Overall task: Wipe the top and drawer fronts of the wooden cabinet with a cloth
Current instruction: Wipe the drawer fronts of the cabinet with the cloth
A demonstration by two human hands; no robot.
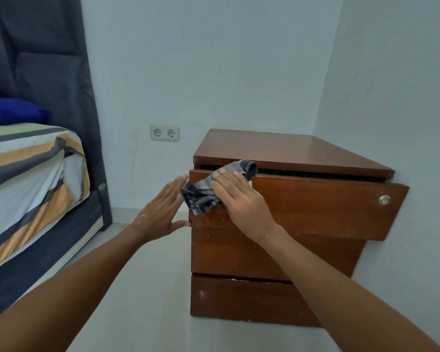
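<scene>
Wooden cabinet [277, 224] standing in the room corner, right of the striped bed [31, 179] and of the double wall socket [165, 132]. Three drawer fronts seen; top drawer [315, 207] pulled partly out, hanging askew, its right end further forward than its left. Dark gap visible between that drawer and the cabinet top [285, 149]; contents not made out. Small round lock [384, 200] near the right end of the top drawer front. Grey patterned cloth [208, 191] lying against the left end of the top drawer front, upper corner folded over the drawer's top edge, lower corner hanging off the left side of the cabinet. Right hand [241, 199] flat on the cloth, fingers extended, pressing rather than clenching it. Left hand [163, 212] flat and empty, fingers straight, at the cabinet's left front corner, fingertips near the cloth; contact with the wood not certain. Unwiped length of the drawer front running rightward from the cloth, long axis horizontal; right hand judged better placed for that stroke. Lower two drawers below the cloth, shut or nearly so. Risk judged: sideways pressure shifting the loose drawer.
</scene>
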